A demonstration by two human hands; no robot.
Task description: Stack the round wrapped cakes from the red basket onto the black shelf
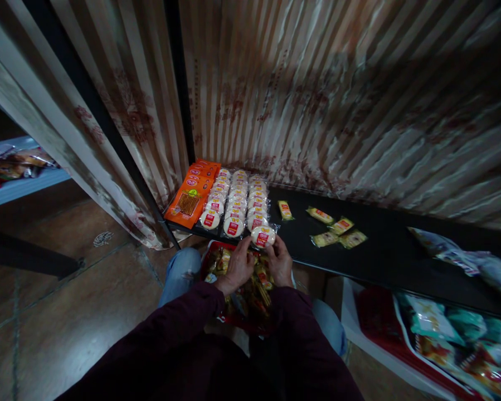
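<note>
Both hands meet at one round white packaged cracker (263, 236) with a red label, at the front end of the third row on the black shelf (384, 250). My left hand (239, 267) pinches its left edge, and my right hand (281, 263) grips its right edge. Overlapping rows of the same round white packets (234, 225) lie to the left. Beside them, at the shelf's left end, are orange snack bags (187, 201). Below my hands, a red basket (204, 259) between the knees holds mixed small wrapped snacks.
Several small yellow packets (341, 225) lie right of the rows. Farther right is a crumpled plastic bag (463, 256). A striped curtain (317, 111) hangs behind the shelf, with dark metal posts (181, 83) at left. Under the shelf, a red bin (379, 317) stands near green snack bags (429, 320).
</note>
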